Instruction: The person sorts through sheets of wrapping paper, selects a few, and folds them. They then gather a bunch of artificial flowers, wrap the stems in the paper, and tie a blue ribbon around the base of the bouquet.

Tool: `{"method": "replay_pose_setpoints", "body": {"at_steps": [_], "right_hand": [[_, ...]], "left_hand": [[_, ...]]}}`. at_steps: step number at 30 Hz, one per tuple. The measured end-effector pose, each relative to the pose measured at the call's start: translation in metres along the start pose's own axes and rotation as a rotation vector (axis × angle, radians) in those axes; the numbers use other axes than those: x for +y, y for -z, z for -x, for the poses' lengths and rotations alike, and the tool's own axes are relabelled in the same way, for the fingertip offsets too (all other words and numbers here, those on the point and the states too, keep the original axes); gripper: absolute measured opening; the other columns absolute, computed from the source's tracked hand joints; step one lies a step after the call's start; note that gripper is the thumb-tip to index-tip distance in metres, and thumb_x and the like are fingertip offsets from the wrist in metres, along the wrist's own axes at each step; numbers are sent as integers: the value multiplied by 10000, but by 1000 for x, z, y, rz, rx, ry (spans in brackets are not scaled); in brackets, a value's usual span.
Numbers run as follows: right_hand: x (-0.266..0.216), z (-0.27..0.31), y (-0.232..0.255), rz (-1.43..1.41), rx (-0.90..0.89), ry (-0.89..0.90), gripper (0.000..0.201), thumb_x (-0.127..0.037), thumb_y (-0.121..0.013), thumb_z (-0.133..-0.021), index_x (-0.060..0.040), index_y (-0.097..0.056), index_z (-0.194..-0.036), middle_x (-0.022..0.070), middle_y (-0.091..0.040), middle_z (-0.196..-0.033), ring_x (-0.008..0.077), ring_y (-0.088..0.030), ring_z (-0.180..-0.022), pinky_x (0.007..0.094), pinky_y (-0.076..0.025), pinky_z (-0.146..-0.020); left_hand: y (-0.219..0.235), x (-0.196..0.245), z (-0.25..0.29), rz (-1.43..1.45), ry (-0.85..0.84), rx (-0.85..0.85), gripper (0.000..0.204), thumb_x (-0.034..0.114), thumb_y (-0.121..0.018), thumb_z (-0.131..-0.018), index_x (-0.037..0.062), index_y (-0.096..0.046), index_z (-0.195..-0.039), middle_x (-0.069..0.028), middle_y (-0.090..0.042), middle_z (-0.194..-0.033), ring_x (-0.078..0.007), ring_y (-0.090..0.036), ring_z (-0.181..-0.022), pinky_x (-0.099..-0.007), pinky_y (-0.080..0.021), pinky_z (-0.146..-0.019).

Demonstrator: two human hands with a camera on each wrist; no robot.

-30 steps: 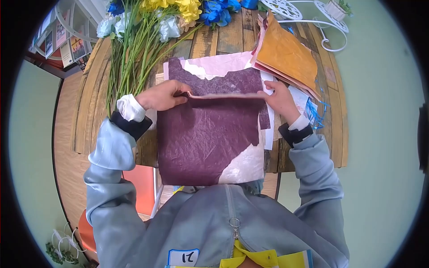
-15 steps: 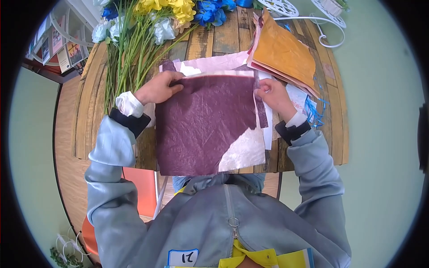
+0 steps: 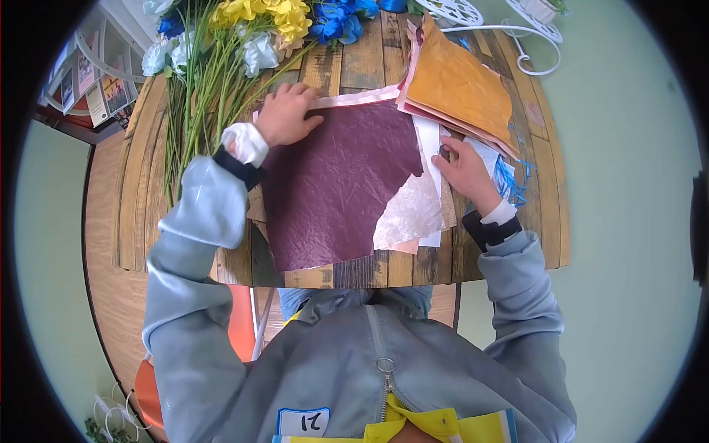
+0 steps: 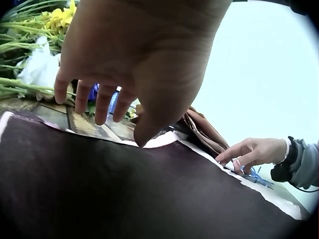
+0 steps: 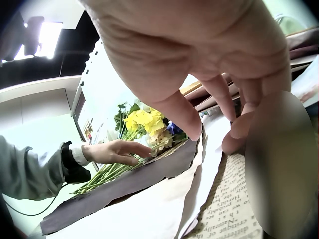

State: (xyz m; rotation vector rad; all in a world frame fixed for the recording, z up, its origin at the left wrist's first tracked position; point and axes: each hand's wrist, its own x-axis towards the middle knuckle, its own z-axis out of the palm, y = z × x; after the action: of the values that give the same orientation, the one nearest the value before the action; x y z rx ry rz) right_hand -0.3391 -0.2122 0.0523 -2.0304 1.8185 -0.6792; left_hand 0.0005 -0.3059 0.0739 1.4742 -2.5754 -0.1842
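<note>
A wrinkled dark purple paper sheet (image 3: pixel 340 184) lies over other sheets on the table, its ragged lower right edge baring a pale sheet (image 3: pixel 410 210). My left hand (image 3: pixel 288 114) is over its upper left corner, fingers spread, and the thumb tip comes right at the far edge in the left wrist view. Beside the right edge of the stack is my right hand (image 3: pixel 465 170). Its thumb and forefinger stand apart, with the other fingers loosely bent, above a white sheet (image 5: pixel 207 149) and a printed brownish page (image 5: pixel 229 194).
Long-stemmed flowers (image 3: pixel 199 111) with yellow, blue and white heads lie to the left on the wooden table (image 3: pixel 354 273). Folded mustard paper (image 3: pixel 461 81) overlaps the stack at upper right, near blue ribbon strips (image 3: pixel 509 184). A white metal stand (image 3: pixel 532 63) is behind.
The raised purple sheet has been lowered flat, its top edge farther from the body. My left hand let go and moved up and right; the right hand came off the sheet, shifting right.
</note>
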Motion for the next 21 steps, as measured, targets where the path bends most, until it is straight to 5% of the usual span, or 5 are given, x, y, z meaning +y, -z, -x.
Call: {"method": "replay_pose_setpoints", "body": {"at_steps": [7,10,16,21], "right_hand": [[-18,1,-4,-267,-112,-93,473,-205,-652,-794,-9,-536,-1209,167,-543,-1069,181,-566,-683,296,-468,-689],[-18,3,-3,-350,-219,-117,449,-209,-653,-798,-65,-549,-1210,135,-539,-1034,167,-569,-676,303,-467,-662],[3,4,-9,-287,-45,-115,449,-183,-653,-795,-47,-544,-1209,137,-551,-1050,165,-587,-658,303,-478,-672],[-14,1,-11,-418,-108,-156,424,-129,-636,-793,-33,-543,-1195,148,-562,-1075,173,-612,-629,303,-487,-647]], "left_hand": [[-19,27,-44,74,-30,-126,496,442,-584,-813,130,-556,-1197,-163,-505,-1160,-353,-418,-1165,-505,-369,-941],[-16,32,-47,234,-154,-307,430,395,-587,-831,100,-585,-1144,-156,-511,-1151,-340,-421,-1121,-398,-328,-995],[-20,42,-22,170,-120,-106,503,394,-606,-818,100,-529,-1219,-163,-463,-1209,-351,-412,-1140,-445,-347,-978],[-18,45,-31,104,-1,-67,572,414,-612,-808,80,-491,-1257,-172,-445,-1224,-355,-404,-1157,-480,-345,-971]]}}
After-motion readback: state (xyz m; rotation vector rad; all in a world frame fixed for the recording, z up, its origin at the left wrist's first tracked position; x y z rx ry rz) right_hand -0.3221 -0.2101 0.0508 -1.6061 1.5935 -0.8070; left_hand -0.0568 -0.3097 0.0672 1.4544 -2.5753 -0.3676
